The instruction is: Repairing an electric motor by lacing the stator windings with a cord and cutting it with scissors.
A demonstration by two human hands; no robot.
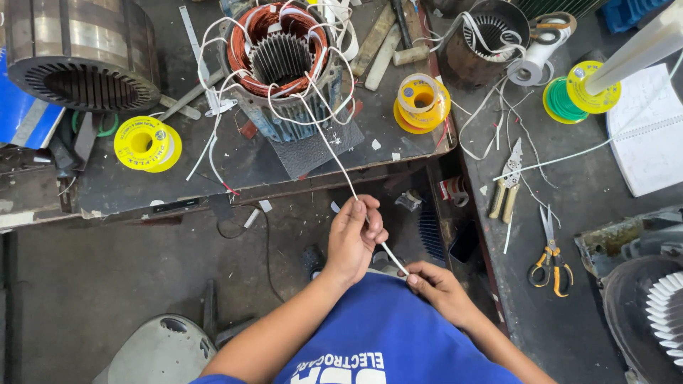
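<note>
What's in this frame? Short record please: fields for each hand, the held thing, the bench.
left hand: closed around the white sleeved lead, fingers curled, above the floor gap
right hand: pinches the lead's lower end at the fingertips
lead: runs taut from the hands up to the motor stator with copper windings
bench, left: yellow spool, a second stator core
bench, middle: stacked yellow spools
bench, right: pliers, orange-handled scissors, green and yellow spool, open notebook
</note>
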